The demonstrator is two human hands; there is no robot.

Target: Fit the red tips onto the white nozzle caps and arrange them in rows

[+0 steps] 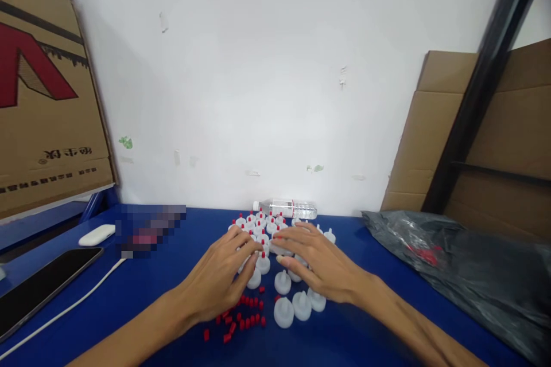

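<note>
Both my hands are over a cluster of white nozzle caps on the blue table. My left hand is open on the cluster's left side, its fingers curved and slightly apart, beside a red-tipped white nozzle cap. My right hand is open too, its fingers stretched over other white caps and partly hiding them. Closer to me stand several white nozzle caps without red tips, one of them a white nozzle cap at the front. Small red tip caps lie loose below my left hand.
A clear plastic bottle lies against the wall behind the cluster. To the left are a phone, a white case and a white cable. Grey plastic sheeting covers the right side; cardboard boxes flank the table.
</note>
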